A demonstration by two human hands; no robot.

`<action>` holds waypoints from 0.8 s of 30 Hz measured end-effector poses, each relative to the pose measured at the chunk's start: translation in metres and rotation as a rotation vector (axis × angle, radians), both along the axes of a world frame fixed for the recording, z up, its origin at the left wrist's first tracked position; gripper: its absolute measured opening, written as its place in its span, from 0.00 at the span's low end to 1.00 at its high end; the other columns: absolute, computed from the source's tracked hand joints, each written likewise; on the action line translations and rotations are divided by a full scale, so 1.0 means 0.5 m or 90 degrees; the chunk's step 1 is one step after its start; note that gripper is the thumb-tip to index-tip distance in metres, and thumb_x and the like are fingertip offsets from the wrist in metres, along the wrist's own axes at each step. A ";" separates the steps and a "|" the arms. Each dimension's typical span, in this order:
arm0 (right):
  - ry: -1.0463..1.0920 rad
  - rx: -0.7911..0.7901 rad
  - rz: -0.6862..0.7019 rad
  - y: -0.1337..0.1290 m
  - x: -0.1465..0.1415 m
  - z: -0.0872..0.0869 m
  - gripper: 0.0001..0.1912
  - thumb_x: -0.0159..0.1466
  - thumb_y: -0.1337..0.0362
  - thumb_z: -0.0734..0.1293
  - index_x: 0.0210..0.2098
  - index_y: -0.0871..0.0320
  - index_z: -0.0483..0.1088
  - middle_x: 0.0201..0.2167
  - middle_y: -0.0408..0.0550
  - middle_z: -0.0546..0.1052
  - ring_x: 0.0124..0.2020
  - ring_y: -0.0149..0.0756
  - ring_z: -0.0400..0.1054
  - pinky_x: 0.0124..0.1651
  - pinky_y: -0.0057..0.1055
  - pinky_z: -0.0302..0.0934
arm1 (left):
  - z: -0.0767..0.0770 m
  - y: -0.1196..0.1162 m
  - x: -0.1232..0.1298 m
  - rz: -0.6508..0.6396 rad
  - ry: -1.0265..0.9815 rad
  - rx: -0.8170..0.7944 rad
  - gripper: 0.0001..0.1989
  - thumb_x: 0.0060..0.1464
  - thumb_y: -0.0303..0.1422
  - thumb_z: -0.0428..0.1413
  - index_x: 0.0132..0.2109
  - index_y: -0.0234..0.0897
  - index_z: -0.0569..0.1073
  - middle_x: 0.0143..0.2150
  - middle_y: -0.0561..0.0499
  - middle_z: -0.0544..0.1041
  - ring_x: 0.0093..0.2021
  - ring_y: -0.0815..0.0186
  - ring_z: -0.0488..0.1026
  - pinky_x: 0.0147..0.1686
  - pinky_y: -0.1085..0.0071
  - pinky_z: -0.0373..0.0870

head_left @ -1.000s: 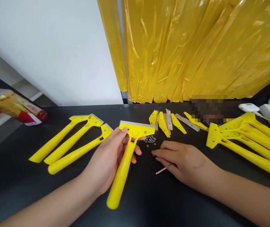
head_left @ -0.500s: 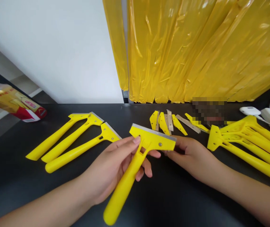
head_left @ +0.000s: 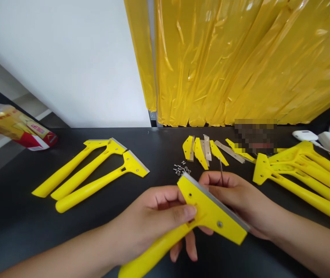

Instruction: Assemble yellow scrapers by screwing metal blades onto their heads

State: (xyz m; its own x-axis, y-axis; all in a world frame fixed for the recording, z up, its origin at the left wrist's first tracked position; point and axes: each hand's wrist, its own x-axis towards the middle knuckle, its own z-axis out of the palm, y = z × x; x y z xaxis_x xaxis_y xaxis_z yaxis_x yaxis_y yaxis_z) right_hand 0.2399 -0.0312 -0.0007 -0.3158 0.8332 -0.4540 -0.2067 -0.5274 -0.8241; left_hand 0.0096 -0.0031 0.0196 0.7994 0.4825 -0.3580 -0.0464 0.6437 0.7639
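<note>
The yellow scraper (head_left: 208, 211) is in your left hand (head_left: 161, 210), raised over the black table (head_left: 159, 154) on the near side of the pile of screws and nuts (head_left: 179, 169). Its long axis slants: the handle's butt points down and left toward you, cut by the bottom edge, and the head points away and to the right. The blade edge faces up and right, its upper corner nearest the pile. A screw sits in the head's right end; a dark hole shows at the left.

Your left thumb presses the neck, fingers curled beneath. Your right hand (head_left: 237, 189), to the pile's right and partly behind the blade, pinches a thin metal rod (head_left: 221, 172); whether it touches the scraper, you cannot tell.

Just beyond and right of the pile lie yellow plates (head_left: 200, 153) and loose blades (head_left: 229, 150). Left of it, three scrapers (head_left: 82, 172) point rightward; well to its right are stacked yellow handles (head_left: 306, 196).
</note>
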 end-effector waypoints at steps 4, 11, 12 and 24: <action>0.033 -0.061 0.026 -0.011 -0.012 0.007 0.22 0.60 0.47 0.79 0.35 0.57 0.71 0.27 0.43 0.78 0.24 0.33 0.72 0.29 0.30 0.65 | -0.002 -0.014 0.006 -0.035 0.056 0.006 0.11 0.66 0.39 0.63 0.46 0.35 0.81 0.38 0.47 0.82 0.31 0.69 0.80 0.25 0.81 0.73; 0.041 -0.062 0.028 -0.013 -0.008 0.026 0.21 0.63 0.46 0.76 0.37 0.59 0.75 0.29 0.47 0.80 0.28 0.36 0.75 0.32 0.29 0.63 | 0.004 -0.006 0.004 -0.009 0.099 0.053 0.11 0.66 0.39 0.63 0.45 0.35 0.81 0.41 0.46 0.82 0.30 0.69 0.79 0.25 0.79 0.72; 0.037 -0.056 0.027 -0.013 -0.006 0.029 0.22 0.63 0.45 0.75 0.36 0.59 0.76 0.30 0.47 0.81 0.29 0.35 0.74 0.32 0.29 0.63 | 0.004 -0.004 0.004 -0.002 0.106 0.059 0.11 0.66 0.39 0.62 0.44 0.35 0.81 0.41 0.46 0.82 0.30 0.69 0.79 0.25 0.79 0.72; 0.009 -0.038 0.080 -0.012 0.009 0.025 0.17 0.65 0.50 0.76 0.40 0.58 0.76 0.25 0.40 0.72 0.23 0.25 0.58 0.26 0.24 0.46 | 0.005 -0.004 0.007 -0.025 0.145 0.096 0.12 0.65 0.41 0.63 0.41 0.35 0.79 0.40 0.47 0.82 0.28 0.69 0.78 0.25 0.77 0.70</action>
State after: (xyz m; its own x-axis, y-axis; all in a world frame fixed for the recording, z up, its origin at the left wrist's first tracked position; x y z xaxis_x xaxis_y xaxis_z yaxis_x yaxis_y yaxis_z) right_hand 0.2442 -0.0373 0.0116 -0.4234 0.7583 -0.4957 -0.1473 -0.5976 -0.7882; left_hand 0.0129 -0.0049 0.0220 0.7256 0.5141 -0.4574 0.1600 0.5205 0.8388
